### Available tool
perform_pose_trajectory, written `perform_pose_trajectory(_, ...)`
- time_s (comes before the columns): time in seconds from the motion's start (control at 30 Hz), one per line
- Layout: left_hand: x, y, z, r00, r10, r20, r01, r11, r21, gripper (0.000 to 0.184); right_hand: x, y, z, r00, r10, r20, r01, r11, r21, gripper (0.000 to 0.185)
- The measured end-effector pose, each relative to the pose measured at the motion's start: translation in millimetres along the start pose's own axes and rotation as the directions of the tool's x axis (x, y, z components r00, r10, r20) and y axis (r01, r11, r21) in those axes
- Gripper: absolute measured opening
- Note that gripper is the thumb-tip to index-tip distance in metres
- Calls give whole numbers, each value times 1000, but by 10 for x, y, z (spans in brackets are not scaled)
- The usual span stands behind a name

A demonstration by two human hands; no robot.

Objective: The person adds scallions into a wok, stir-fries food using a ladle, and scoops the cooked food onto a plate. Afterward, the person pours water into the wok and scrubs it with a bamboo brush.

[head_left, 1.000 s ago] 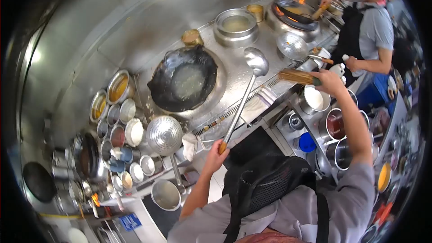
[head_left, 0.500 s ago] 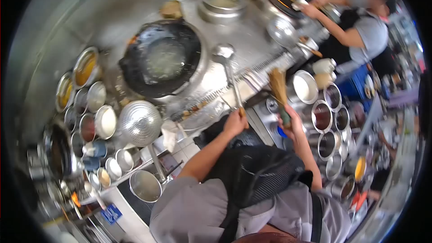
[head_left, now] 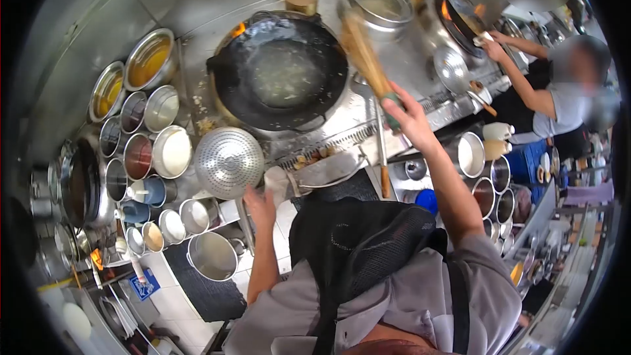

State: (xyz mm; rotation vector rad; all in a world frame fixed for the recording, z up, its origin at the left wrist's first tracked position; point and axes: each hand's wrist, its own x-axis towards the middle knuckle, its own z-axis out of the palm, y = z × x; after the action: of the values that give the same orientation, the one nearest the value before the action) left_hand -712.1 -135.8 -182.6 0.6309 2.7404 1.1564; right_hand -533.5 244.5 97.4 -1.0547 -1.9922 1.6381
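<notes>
My right hand (head_left: 406,115) grips the green handle of a bamboo brush (head_left: 365,52), whose blurred bristles point up beside the black wok (head_left: 282,72). Pale liquid lies in the wok, and flame shows at its upper left rim. My left hand (head_left: 261,205) has its fingers apart, just below the perforated strainer (head_left: 229,162) and near its handle. A ladle (head_left: 381,151) lies across the counter's front edge, its wooden grip pointing toward me. A white cloth (head_left: 276,183) hangs right of the strainer.
Left are bowls of yellow liquid (head_left: 150,59) and several seasoning pots (head_left: 172,152). A steel pot (head_left: 380,6) stands behind the brush. At the right, a co-worker (head_left: 568,102) handles a flaming wok (head_left: 460,23). A pot (head_left: 213,256) sits low in front.
My left hand has let go of the ladle and moved left toward the strainer. My right hand has raised the brush toward the wok. The view has shifted.
</notes>
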Motion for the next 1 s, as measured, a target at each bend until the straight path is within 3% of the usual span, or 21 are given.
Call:
perform_pose_trajectory(0.07, 79, -75, -9, 960, -157, 233, 199, 965, -172, 70, 643, 126, 447, 976, -150, 157, 176, 969, -170, 63)
perform_pose_trajectory(0.13, 95, -2, -44, 984, 65, 169, -66, 998, -2, 71, 1253, 319, 965, 765, -569, 303, 644, 651, -402, 62)
perform_pose_trajectory(0.2, 90, 206, -171, 955, 219, 200, -235, 970, 61, 72, 1490, 157, 1471, 841, -225, 493, 498, 680, -538, 62)
perform_pose_trajectory(0.27, 76, 314, -173, 942, 206, 264, -224, 974, 38, 68, 1597, 212, 1914, 819, 17, 573, 460, 577, -675, 60)
perform_pose_trajectory(0.33, 117, 181, -80, 944, 243, 224, -211, 965, -154, 60, 1720, 439, 1912, 804, -13, 594, 460, 647, -608, 61)
perform_pose_trajectory(0.37, 139, 116, -61, 925, 75, 373, 24, 967, -255, 56, 1750, 391, 1729, 767, 63, 638, 429, 690, -583, 61)
perform_pose_trajectory(0.4, 186, 154, -101, 925, 72, 372, 28, 966, -256, 56, 1750, 203, 1513, 735, 163, 658, 396, 685, -611, 61)
perform_pose_trajectory(0.43, 234, 291, -202, 922, -10, 386, 229, 819, -526, 58, 1741, -2, 1300, 694, 261, 671, 368, 673, -642, 62)
perform_pose_trajectory(0.47, 273, 407, -294, 904, -81, 420, 390, 559, -732, 61, 1819, -203, 1062, 695, 340, 634, 359, 600, -715, 61)
perform_pose_trajectory(0.53, 382, 627, -441, 911, -58, 408, 372, 543, -753, 60, 2084, -480, 629, 720, 441, 536, 357, 428, -831, 59)
perform_pose_trajectory(0.57, 488, 866, -531, 885, -115, 452, 453, 440, -775, 56, 2329, -435, 511, 718, 436, 542, 367, 424, -828, 59)
perform_pose_trajectory(0.63, 568, 1050, -434, 814, -149, 561, 580, 243, -777, 51, 2773, -58, 424, 902, 164, 400, 317, 376, -871, 60)
perform_pose_trajectory(0.67, 596, 1081, -323, 775, -134, 618, 632, 154, -760, 51, 2850, 87, 633, 918, 66, 391, 347, 343, -873, 60)
perform_pose_trajectory(0.73, 825, 1529, -339, 586, 137, 799, 798, -268, -539, 50, 2794, 183, 1329, 935, -49, 350, 348, 302, -888, 57)
perform_pose_trajectory(0.77, 890, 1681, -163, 588, 134, 798, 797, -266, -542, 50, 2704, 237, 1656, 955, 4, 298, 279, 339, -899, 55)
perform_pose_trajectory(0.83, 977, 1929, 314, 575, 5, 818, 766, -354, -537, 54, 2526, 455, 2086, 958, -40, 284, 266, 493, -828, 58)
perform_pose_trajectory(0.87, 1067, 1976, 557, 657, 249, 712, 747, -345, -568, 38, 2436, 587, 2206, 958, -78, 276, 275, 526, -805, 58)
perform_pose_trajectory(0.9, 1110, 2115, 736, 680, 92, 727, 720, -266, -641, 29, 2321, 589, 2180, 945, -74, 319, 306, 549, -778, 55)
perform_pose_trajectory(0.97, 1113, 2157, 880, 698, -72, 713, 696, -167, -698, 20, 2084, 474, 2011, 929, -73, 363, 336, 578, -744, 52)
perform_pose_trajectory(1.0, 1108, 2138, 915, 694, -156, 703, 684, -164, -711, 13, 2006, 420, 1778, 888, -26, 459, 393, 560, -729, 54)
